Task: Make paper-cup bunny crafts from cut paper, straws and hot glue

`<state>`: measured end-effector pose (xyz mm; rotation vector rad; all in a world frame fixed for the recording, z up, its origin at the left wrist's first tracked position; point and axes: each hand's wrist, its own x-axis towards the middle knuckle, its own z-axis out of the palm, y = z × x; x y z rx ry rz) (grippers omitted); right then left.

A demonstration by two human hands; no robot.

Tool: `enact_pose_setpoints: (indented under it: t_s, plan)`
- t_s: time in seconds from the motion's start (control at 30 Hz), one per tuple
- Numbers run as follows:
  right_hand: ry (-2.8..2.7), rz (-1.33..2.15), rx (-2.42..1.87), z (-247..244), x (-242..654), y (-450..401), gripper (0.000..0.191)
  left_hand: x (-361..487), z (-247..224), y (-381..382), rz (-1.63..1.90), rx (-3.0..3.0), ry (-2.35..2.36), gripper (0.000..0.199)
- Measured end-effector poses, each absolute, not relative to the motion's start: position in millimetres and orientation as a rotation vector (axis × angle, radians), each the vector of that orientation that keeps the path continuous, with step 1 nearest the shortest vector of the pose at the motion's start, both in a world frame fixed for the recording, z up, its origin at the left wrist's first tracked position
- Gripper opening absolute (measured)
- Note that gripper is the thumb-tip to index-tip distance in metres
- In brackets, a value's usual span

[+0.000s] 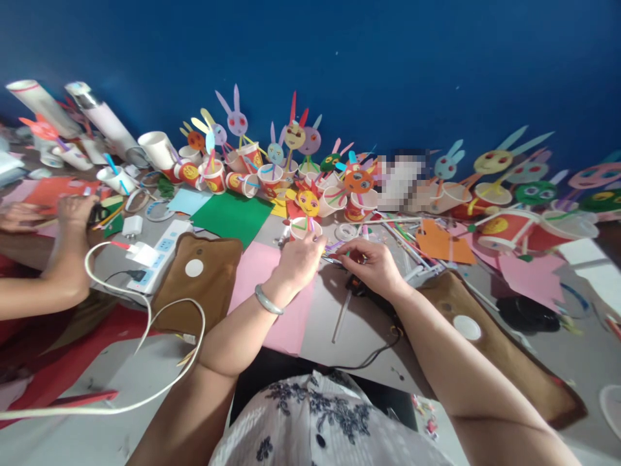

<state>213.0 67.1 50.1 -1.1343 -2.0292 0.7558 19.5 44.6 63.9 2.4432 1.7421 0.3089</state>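
Below the blue wall (pixel 310 52), cups (pixel 213 178) carry finished-looking faces (pixel 309 203); what remains is unclear. Left hand (pixel 301 260) and right hand (pixel 374 264) curl narrowly, contents indistinct.

Small thin piece (pixel 330 259), part dark, part pale, pinched in right hand's (pixel 376 266) fingertips, roughly level, above bench (pixel 323 323); too small to identify. Left hand (pixel 301 260) closed close beside it, contents hidden. Red-and-white paper cup (pixel 305 229) just beyond left hand, set in from bench's near edge, mouth up, lower part hidden. Yellow paper face (pixel 308 203) with red spiky trim, upright above cup mouth.
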Motion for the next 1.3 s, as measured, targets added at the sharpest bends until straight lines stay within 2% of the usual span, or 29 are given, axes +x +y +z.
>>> enact_pose_setpoints:
  t_s: [0.27,0.5,0.63,0.87,1.3]
  plan:
    - [-1.976,0.732,-1.18,47.4,212.3,67.3,0.013,20.3,63.8,43.6,0.322,2.446,1.746,0.026]
    - [-1.963,0.76,-1.185,50.9,212.6,67.1,0.02,19.3,64.9,42.5,0.321,2.445,1.719,0.024]
    - [-1.926,0.939,-1.138,51.6,213.9,70.6,0.028,19.4,65.1,44.0,0.281,2.43,1.722,0.025]
    - [-1.563,1.537,-1.016,38.2,211.0,72.4,0.038,21.0,63.1,45.4,0.297,2.428,1.743,0.029]
    - [-1.643,1.53,-1.0,49.6,208.9,67.6,0.037,22.3,68.8,37.2,0.302,2.436,1.688,0.025]
